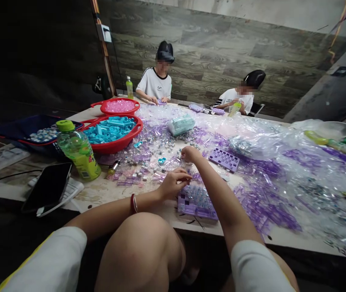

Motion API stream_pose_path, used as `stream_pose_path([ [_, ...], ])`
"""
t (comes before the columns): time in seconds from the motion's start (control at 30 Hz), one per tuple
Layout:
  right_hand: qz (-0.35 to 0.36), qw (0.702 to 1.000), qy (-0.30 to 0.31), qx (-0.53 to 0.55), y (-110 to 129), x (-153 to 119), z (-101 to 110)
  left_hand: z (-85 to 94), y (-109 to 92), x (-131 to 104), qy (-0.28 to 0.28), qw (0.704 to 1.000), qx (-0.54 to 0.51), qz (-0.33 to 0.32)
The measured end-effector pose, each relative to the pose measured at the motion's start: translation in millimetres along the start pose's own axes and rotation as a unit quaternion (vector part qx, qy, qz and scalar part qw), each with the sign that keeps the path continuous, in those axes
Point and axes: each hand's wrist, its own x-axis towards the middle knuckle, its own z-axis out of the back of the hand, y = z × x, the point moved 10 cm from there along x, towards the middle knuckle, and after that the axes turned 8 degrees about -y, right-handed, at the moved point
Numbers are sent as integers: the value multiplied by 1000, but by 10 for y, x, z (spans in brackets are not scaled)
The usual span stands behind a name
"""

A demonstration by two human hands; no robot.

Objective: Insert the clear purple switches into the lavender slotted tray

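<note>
My left hand [175, 183] hovers just above the near purple tray, its thumb and fingers pinched together; whatever they hold is too small to name. Farther out, my right hand [190, 154] reaches down to the small shiny parts on the table, fingers curled closed and their tips hidden. The near purple tray [182, 207] lies by the table's front edge, with rows of small clear and bluish pieces on it, partly covered by my right forearm. Right of my right hand is a second purple tray [225, 160] with square slots. Loose purple translucent strips [264, 202] lie to the right.
At left stand a red basket of blue parts [136, 134], a green-capped bottle [80, 152], a phone [49, 184] and a dark blue basket [11, 132]. A tissue pack [181, 124] sits mid-table. Plastic bags [270, 142] spread rightward. Two people sit across the table.
</note>
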Motion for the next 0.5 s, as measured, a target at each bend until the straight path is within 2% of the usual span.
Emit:
stream_pose_path([
  [0.07, -11, 1000, -26, 6, -9, -61, 156, -12, -6, -24, 11, 1000, 3, 4],
  [0.13, -19, 997, -65, 24, -63, -235, 388, -17, -46, -47, 19, 1000, -5, 4],
  [0.2, -24, 993, -106, 45, -154, -550, 643, -40, -121, -44, 27, 999, -15, -6],
  [0.27, -26, 987, -139, 77, -261, -978, 854, -138, -194, 2, 51, 998, -14, -18],
  [0.37, -41, 961, -183, 202, -437, -1666, 1025, -461, -217, 138, 128, 991, 24, -16],
  [0.43, -65, 947, -189, 250, -550, -2023, 1017, -736, -167, 227, 195, 977, 84, -9],
  [0.5, -89, 944, -175, 264, -631, -2246, 960, -954, -93, 300, 241, 959, 146, -4],
])
